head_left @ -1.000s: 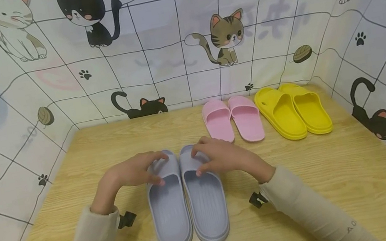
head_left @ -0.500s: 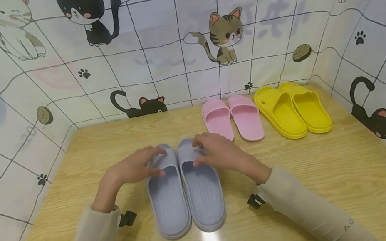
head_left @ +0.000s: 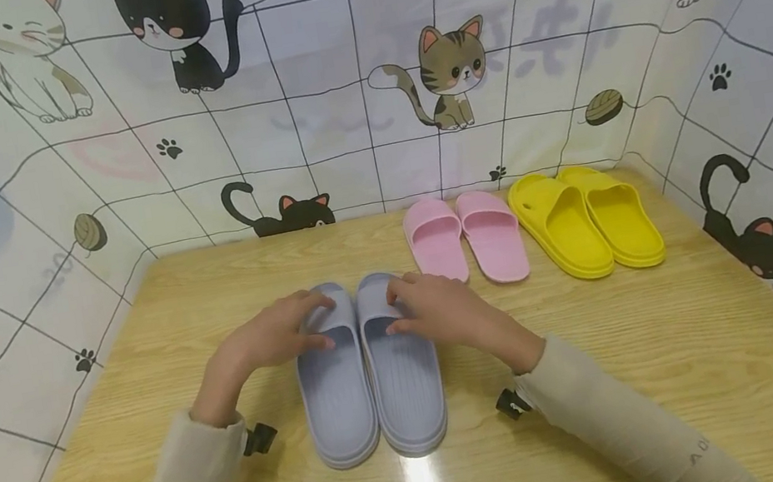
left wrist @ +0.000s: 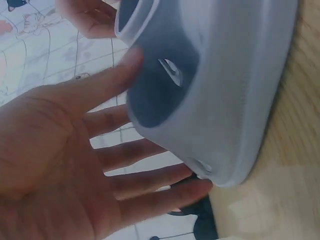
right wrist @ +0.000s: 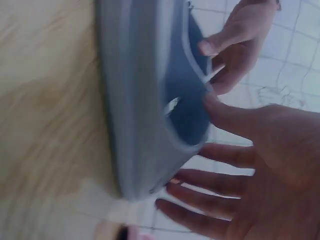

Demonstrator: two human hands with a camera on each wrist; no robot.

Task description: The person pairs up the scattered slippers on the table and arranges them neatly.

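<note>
A pair of grey slippers (head_left: 370, 378) lies side by side on the wooden table, toes pointing away from me. My left hand (head_left: 272, 333) reaches over the left slipper's strap (left wrist: 220, 90), with its thumb (left wrist: 112, 75) at the rim of the foot opening. Its other fingers stretch out fairly straight along the strap's far side. On the right slipper my right hand (head_left: 443, 308) lies in a mirrored pose. There the thumb is by the opening's edge in the right wrist view, and the spread fingers (right wrist: 200, 200) reach the strap (right wrist: 145, 125). Exact fingertip contact is partly hidden.
Pink slippers (head_left: 494, 249) and yellow clogs (head_left: 561, 239) stand in a row at the back right of the wooden table (head_left: 679, 363). A cat-patterned sheet (head_left: 336, 114) hangs behind and at both sides. Small black devices (head_left: 260, 438) show at the wrists.
The grey slippers have slid away from me across the table, and both hands have moved along with them. In the last half second the shift is slight. Pink and yellow footwear stays put.
</note>
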